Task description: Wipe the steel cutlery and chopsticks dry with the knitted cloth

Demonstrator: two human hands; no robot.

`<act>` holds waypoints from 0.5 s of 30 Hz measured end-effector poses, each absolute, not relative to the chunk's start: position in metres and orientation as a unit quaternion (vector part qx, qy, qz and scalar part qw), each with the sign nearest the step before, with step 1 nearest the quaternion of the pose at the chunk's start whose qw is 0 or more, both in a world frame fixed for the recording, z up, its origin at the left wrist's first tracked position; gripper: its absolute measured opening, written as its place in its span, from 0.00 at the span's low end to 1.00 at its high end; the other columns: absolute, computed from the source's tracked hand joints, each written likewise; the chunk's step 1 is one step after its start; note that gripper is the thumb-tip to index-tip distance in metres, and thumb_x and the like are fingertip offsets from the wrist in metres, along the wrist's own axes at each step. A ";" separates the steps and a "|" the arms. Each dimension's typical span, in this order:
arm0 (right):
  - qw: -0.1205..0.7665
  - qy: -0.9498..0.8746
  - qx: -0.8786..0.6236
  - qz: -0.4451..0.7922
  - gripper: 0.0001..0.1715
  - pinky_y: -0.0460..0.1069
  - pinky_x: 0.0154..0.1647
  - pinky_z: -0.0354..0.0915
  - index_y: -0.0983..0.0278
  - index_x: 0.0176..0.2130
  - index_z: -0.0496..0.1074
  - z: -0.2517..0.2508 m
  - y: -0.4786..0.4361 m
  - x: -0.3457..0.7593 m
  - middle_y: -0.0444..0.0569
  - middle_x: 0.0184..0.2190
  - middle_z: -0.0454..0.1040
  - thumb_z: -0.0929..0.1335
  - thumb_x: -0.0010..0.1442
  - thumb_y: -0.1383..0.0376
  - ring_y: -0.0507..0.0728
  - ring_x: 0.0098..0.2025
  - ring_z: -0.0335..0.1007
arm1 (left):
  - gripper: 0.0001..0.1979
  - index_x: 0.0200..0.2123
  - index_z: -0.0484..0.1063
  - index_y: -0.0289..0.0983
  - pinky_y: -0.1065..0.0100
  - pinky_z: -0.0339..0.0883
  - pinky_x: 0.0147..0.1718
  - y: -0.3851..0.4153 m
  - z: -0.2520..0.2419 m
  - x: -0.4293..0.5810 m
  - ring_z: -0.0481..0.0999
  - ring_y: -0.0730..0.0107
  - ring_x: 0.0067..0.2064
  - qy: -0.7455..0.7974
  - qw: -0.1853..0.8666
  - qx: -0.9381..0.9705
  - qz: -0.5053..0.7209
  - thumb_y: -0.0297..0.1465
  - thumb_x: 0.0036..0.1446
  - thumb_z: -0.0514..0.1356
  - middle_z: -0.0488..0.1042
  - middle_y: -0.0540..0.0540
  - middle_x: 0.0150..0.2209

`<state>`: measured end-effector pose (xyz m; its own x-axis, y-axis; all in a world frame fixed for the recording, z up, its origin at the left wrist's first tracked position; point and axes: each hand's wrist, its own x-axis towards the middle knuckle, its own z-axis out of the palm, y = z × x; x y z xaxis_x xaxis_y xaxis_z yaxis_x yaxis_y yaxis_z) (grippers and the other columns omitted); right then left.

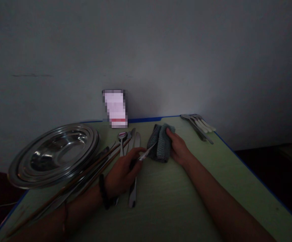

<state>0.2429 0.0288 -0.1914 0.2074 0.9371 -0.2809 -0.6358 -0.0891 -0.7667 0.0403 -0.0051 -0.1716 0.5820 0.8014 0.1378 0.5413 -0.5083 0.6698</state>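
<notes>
My left hand [122,170] has its fingers closed around a thin, shiny piece of metal cutlery [148,151]. One end of the cutlery meets the folds of a grey-green checked cloth [163,144], so its kind is hidden. Gripped at its right side, the cloth hangs folded from my right hand [178,145]. Below and beside my left hand lie a table knife [133,193], a spoon [122,137] and other metal cutlery, partly covered by the hand. Long brown chopsticks [93,168] stretch under my left forearm.
Several stacked steel plates [17,168] with raised rims stand on the left. A pixelated phone-like screen [116,107] leans against the grey wall [186,50]. Forks and spoons [198,126], some with white handles, lie at the far right. The green table [186,208] has a blue edge.
</notes>
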 end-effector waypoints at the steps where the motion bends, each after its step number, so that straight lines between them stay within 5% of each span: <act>1: 0.651 -0.177 -0.423 0.605 0.06 0.48 0.42 0.69 0.63 0.33 0.72 -0.191 0.029 0.243 0.44 0.28 0.76 0.67 0.56 0.63 0.52 0.33 0.73 | 0.17 0.53 0.58 0.39 0.71 0.59 0.27 -0.005 -0.171 0.040 0.68 0.73 0.28 0.398 0.296 0.840 0.219 0.28 0.60 0.48 0.69 0.53 0.28; 15: 0.636 -0.195 -0.429 0.611 0.07 0.49 0.41 0.69 0.64 0.33 0.72 -0.189 0.027 0.242 0.45 0.27 0.76 0.66 0.57 0.62 0.52 0.32 0.73 | 0.18 0.53 0.58 0.38 0.72 0.58 0.24 -0.005 -0.171 0.041 0.67 0.73 0.26 0.391 0.296 0.847 0.204 0.28 0.59 0.48 0.68 0.54 0.25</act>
<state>0.2420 0.0270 -0.1887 0.1777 0.9446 -0.2761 -0.6109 -0.1141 -0.7834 0.0406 -0.0046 -0.1708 0.6113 0.7832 0.1139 0.5423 -0.5193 0.6604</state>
